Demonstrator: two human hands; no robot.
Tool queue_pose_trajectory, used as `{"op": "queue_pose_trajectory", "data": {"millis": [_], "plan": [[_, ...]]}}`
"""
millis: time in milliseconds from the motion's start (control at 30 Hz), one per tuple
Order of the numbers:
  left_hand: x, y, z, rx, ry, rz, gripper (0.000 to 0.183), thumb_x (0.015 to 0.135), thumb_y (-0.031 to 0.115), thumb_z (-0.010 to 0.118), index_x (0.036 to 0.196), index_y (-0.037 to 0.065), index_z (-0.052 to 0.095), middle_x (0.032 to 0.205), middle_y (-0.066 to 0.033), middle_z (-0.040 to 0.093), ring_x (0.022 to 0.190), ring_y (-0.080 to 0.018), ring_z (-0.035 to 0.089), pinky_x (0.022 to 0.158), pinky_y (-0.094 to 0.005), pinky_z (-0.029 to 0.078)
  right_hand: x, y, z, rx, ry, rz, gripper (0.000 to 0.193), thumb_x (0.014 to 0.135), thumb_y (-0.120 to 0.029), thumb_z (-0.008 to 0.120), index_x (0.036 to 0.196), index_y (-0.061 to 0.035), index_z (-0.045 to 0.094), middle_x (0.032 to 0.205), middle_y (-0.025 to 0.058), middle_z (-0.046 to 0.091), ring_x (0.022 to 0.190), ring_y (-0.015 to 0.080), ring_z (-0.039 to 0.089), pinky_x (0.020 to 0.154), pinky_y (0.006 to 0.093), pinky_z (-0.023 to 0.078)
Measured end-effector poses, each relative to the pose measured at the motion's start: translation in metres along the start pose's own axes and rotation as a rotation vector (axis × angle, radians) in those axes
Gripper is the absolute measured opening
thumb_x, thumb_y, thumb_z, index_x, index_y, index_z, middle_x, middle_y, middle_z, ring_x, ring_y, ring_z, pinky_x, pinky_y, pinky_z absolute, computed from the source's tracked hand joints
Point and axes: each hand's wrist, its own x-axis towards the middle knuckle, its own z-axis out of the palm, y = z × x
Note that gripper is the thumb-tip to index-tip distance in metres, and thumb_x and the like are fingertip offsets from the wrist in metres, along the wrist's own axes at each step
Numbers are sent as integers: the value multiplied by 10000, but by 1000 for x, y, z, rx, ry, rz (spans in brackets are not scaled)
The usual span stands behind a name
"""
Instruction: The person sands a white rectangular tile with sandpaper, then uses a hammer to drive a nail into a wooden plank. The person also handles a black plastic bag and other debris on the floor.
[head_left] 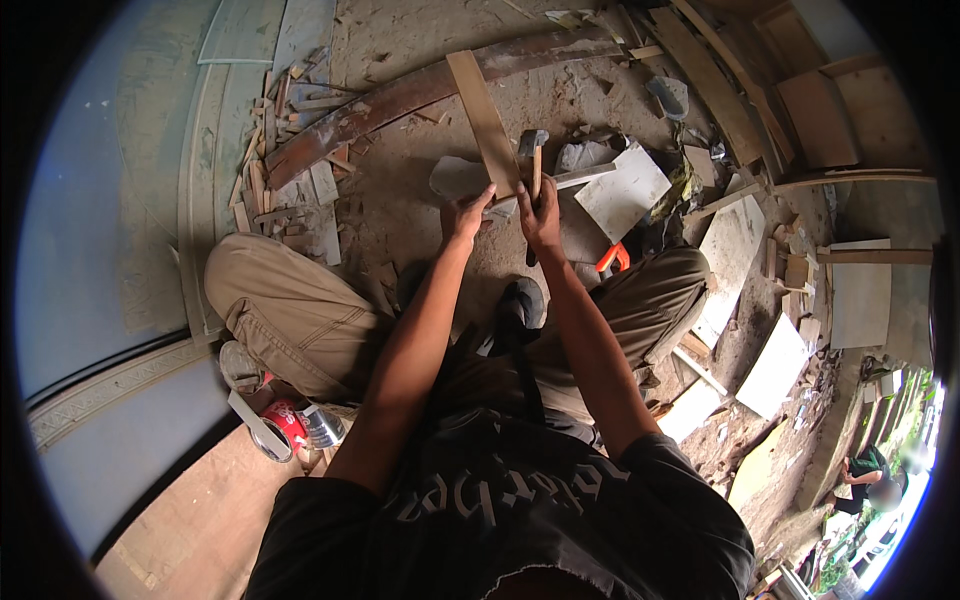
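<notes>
A narrow, flat wooden board [483, 120] points away from me, its near end in my left hand [464, 216]. The fingers of that hand are closed on the board's left corner. My right hand [541, 218] is wrapped round the handle of a hammer [537, 160], whose dark metal head points up and away. The right thumb lies against the board's near right corner, and the handle's lower end shows below the palm. Board and hammer are side by side, the hammer to the right. Behind my hands, a pale strip [585, 176] lies among scraps.
A long, curved brown plank [400, 100] lies across the far floor. Wood scraps [255, 185] pile up at left, and white panels [625, 190] lie at right near an orange handle [613, 258]. Cans [287, 420] stand by my left knee. Another person [866, 475] is far right.
</notes>
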Motion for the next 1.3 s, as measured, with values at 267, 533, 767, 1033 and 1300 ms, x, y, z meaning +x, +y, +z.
{"op": "queue_pose_trajectory", "data": {"millis": [267, 533, 767, 1033, 1300], "plan": [[6, 6, -7, -111, -73, -149, 608, 870, 585, 625, 975, -11, 685, 842, -84, 673, 628, -144, 569, 558, -299, 587, 0, -5, -2, 21, -28, 79, 273, 944, -162, 607, 1112, 45, 546, 1056, 203, 550, 957, 349, 559, 851, 395, 451], [5, -11, -12, 174, -125, 20, 470, 829, 506, 703, 904, 48, 626, 917, -46, 618, 848, -167, 597, 715, -348, 533, -2, -1, -5, 18, -11, 55, 262, 955, -158, 603, 1124, 33, 542, 971, 123, 522, 829, 206, 510, 767, 313, 440], [35, -12, -18, 233, 240, 142, 414, 860, 440, 691, 889, 27, 673, 859, -23, 667, 852, -172, 620, 796, -350, 473, -2, -8, -3, 19, 5, 28, 276, 952, -175, 610, 1114, 36, 539, 1042, 168, 533, 921, 292, 541, 837, 354, 446], [18, 4, 28, 179, -143, 141, 524, 875, 409, 686, 1175, -16, 617, 1131, -112, 652, 1046, -220, 592, 917, -371, 432, -4, -3, -4, 33, 25, 66, 310, 941, -179, 627, 1115, 62, 540, 1058, 186, 553, 955, 318, 553, 844, 367, 451], [51, -27, 11, 265, -129, 128, 478, 885, 352, 672, 1153, -39, 606, 1168, -182, 637, 1044, -294, 610, 895, -390, 457, -22, -14, -10, -86, 207, 58, 334, 911, -199, 669, 1093, 63, 567, 1233, 243, 520, 1083, 386, 556, 911, 403, 454]]}}
